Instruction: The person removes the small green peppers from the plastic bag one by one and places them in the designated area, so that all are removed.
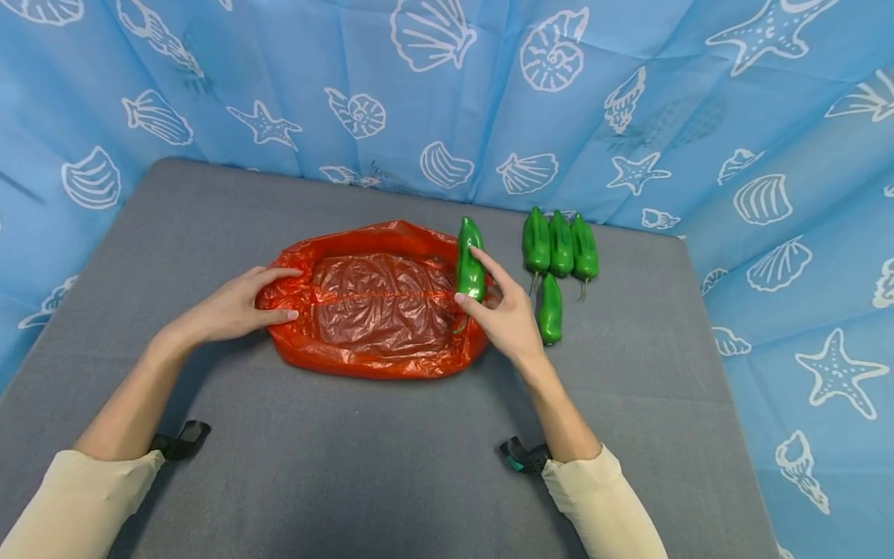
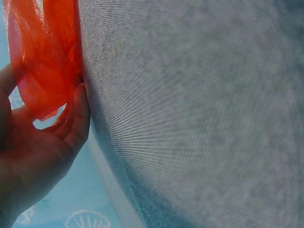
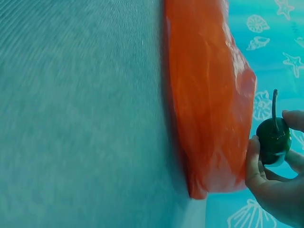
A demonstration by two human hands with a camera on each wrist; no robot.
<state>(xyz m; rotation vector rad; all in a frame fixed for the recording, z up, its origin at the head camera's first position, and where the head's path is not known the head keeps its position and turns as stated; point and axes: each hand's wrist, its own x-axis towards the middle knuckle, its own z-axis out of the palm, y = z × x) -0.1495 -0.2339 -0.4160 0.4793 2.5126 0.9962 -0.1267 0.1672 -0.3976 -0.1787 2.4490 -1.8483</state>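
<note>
A red plastic bag (image 1: 380, 365) lies spread with its mouth wide, its side walls standing up around a crinkled floor. My left hand (image 1: 240, 307) grips the bag's left end, thumb and fingers around the gathered film; the left wrist view also shows this hand (image 2: 52, 137) at the bag (image 2: 45, 57). In my right hand (image 1: 508, 314) a green pepper (image 1: 470, 260) is pinched between thumb and fingers, over the bag's right end. From the right wrist, the pepper (image 3: 274, 142) appears stem end on, beside the outer wall of the bag (image 3: 209, 104).
Three green peppers (image 1: 561, 244) lie side by side at the back right of the grey table (image 1: 391, 466). Another green pepper (image 1: 550, 310) lies in front of them, close to my right hand. A blue curtain (image 1: 475, 101) with white shell prints hangs behind the table and along its right side.
</note>
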